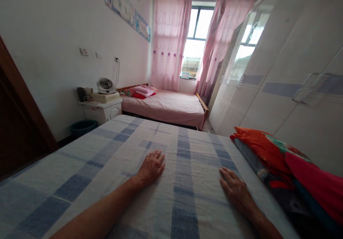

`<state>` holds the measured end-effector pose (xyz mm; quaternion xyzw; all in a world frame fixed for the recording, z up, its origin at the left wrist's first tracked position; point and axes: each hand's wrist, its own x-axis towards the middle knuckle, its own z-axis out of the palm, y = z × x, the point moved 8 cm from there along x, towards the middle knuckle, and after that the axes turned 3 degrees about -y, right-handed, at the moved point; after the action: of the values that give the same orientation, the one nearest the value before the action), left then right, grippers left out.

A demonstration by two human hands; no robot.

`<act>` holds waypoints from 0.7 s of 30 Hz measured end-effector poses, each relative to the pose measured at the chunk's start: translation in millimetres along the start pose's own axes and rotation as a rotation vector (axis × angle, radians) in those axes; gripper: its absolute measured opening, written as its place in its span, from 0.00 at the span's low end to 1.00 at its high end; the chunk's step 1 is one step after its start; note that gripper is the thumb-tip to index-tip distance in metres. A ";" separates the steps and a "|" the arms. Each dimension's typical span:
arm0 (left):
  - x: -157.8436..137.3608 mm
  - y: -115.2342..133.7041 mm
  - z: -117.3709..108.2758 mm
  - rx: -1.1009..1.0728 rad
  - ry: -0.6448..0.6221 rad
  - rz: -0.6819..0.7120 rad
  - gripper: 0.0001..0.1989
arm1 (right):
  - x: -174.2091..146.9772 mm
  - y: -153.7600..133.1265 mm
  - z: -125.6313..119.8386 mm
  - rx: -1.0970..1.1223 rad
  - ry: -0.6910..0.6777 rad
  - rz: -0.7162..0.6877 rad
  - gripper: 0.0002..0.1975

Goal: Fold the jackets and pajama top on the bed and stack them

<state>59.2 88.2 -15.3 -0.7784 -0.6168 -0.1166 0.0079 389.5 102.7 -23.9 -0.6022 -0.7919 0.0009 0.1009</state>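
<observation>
A white bed sheet [166,203] with blue and grey checks covers the bed in front of me and looks mostly smooth. My left hand [151,165] lies palm down on it, left of a broad blue stripe, fingers stretched forward. On the other side of that stripe, my right hand [235,189] rests palm down with its fingers extended and slightly apart. Both hands are bare and hold nothing. Their palms are hidden against the cloth.
Folded bedding with an orange cover [257,148] is piled along the right edge. Beyond stands a second bed with a pink sheet [174,106]. A nightstand [103,112] carries a fan [105,85]; a bucket [83,127] sits beside it. White wardrobes [268,89] line the right.
</observation>
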 end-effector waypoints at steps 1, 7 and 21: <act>0.1 0.2 -0.2 0.001 -0.001 0.000 0.22 | -0.3 -0.1 -0.4 0.000 -0.005 0.006 0.26; 0.5 -0.2 0.9 0.012 -0.011 -0.009 0.22 | -1.3 -0.8 -1.6 0.012 0.004 0.017 0.25; 2.8 -2.1 4.2 0.080 -0.006 0.010 0.22 | -4.2 -9.8 -10.2 0.089 -0.019 0.043 0.25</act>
<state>58.5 92.1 -19.1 -0.7809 -0.6170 -0.0896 0.0375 382.9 94.8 -13.4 -0.6140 -0.7789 0.0441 0.1199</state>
